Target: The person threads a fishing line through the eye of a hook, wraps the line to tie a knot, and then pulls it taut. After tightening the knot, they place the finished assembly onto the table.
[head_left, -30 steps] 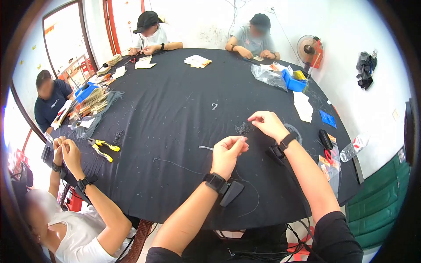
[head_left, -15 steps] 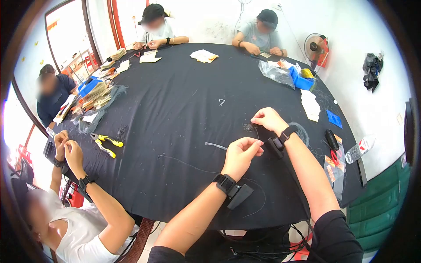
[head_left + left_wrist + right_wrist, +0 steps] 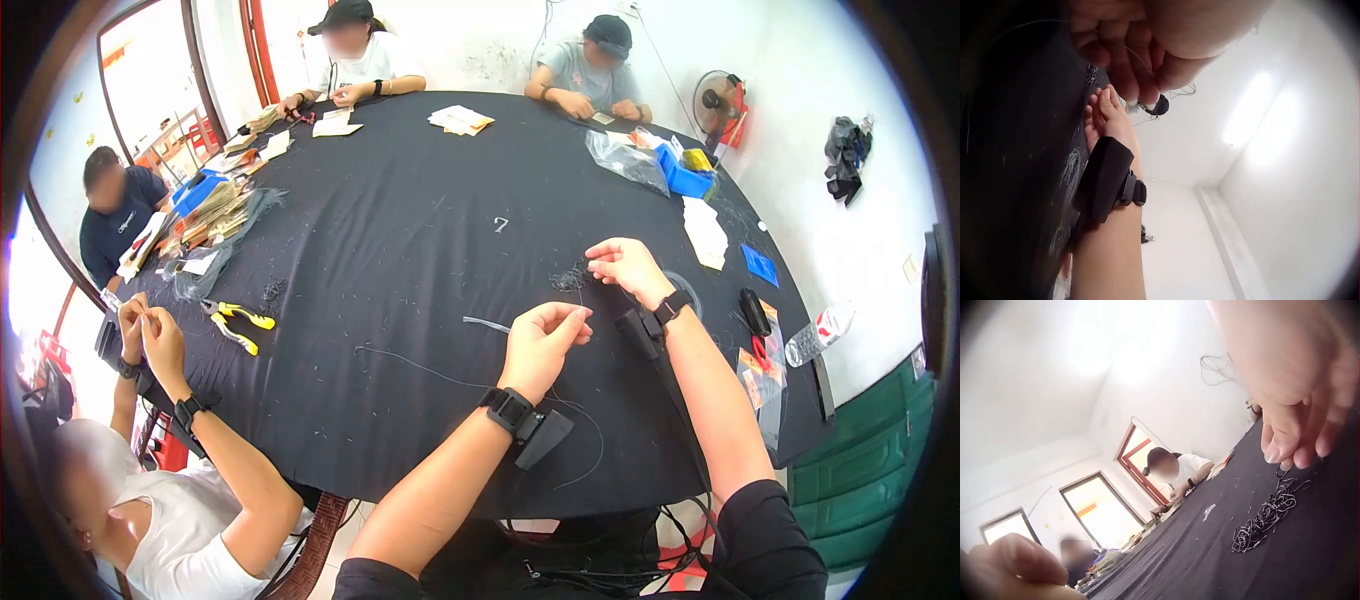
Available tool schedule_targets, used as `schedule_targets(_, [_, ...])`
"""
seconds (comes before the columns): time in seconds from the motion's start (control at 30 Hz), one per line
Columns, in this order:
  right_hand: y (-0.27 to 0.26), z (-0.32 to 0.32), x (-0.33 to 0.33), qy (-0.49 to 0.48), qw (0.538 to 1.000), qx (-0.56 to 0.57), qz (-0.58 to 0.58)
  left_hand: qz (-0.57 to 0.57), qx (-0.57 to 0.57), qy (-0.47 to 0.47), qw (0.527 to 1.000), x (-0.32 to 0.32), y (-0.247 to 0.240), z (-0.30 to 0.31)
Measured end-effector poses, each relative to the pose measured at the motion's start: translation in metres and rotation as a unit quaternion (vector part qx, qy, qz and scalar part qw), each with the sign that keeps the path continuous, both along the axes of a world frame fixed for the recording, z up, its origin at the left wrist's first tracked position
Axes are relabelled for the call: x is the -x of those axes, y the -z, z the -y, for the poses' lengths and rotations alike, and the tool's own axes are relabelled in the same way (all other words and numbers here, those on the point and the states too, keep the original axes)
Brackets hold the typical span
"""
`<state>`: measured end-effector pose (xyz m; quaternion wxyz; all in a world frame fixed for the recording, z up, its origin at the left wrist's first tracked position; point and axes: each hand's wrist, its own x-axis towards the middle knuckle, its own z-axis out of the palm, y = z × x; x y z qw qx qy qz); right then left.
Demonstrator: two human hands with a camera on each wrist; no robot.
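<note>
A thin clear line (image 3: 430, 375) lies curved over the black cloth and under my left wrist. My left hand (image 3: 543, 345) pinches a fine line between thumb and forefinger; in the left wrist view, a line (image 3: 1142, 60) crosses its fingers. Just beyond it is a tangled pile of small dark wire pieces (image 3: 568, 278). My right hand (image 3: 632, 270) is at the pile's right side. The right wrist view shows its fingertips pinching a small dark loop (image 3: 1281, 470) above the pile (image 3: 1264, 517). A short clear strand bundle (image 3: 486, 324) lies left of my left hand.
Yellow-handled pliers (image 3: 240, 322) lie at the left, near another person's hands (image 3: 152, 335). Coiled clear line (image 3: 685, 290) sits beyond my right wrist; a bottle (image 3: 818, 335) is farther right. Two people work across the table, beside paper stacks (image 3: 461, 120) and a blue bin (image 3: 684, 178).
My left hand has moved right relative to the pile. My right hand came down toward the pile, then shifted slightly right. The head view has also shifted a little.
</note>
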<state>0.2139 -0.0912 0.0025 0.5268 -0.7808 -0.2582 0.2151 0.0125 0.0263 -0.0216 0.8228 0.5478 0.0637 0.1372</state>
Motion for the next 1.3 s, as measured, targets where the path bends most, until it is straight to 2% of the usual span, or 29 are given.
schedule_targets(0.23, [-0.040,0.012,0.047,-0.045,0.996,-0.066,-0.048,-0.005,0.007,-0.030,1.000,0.002,-0.004,-0.005])
schedule_targets(0.33, [-0.059,0.024,0.082,-0.095,0.991,-0.088,0.018,-0.031,0.006,-0.009,0.999,0.004,-0.009,-0.008])
schedule_targets(0.37, [-0.068,0.029,0.094,-0.097,0.993,-0.050,0.034,-0.032,-0.003,-0.010,0.999,0.006,-0.011,-0.008])
schedule_targets(0.6, [-0.067,0.050,0.126,-0.022,0.995,-0.077,-0.063,0.008,-0.133,-0.015,0.991,0.012,-0.022,0.003])
schedule_targets(0.73, [-0.060,0.055,0.124,-0.017,0.996,-0.086,-0.033,0.013,-0.165,0.016,0.986,0.015,-0.022,0.004])
schedule_targets(0.83, [-0.058,0.055,0.125,-0.012,0.997,-0.073,-0.025,0.025,-0.175,0.020,0.984,0.015,-0.019,0.005])
schedule_targets(1.13, [-0.056,0.052,0.135,-0.001,0.991,-0.126,-0.043,0.022,-0.171,0.006,0.985,0.015,-0.017,0.006])
schedule_targets(1.3, [-0.050,0.061,0.134,0.043,0.990,-0.133,-0.028,0.022,-0.121,0.001,0.992,0.015,-0.018,0.007])
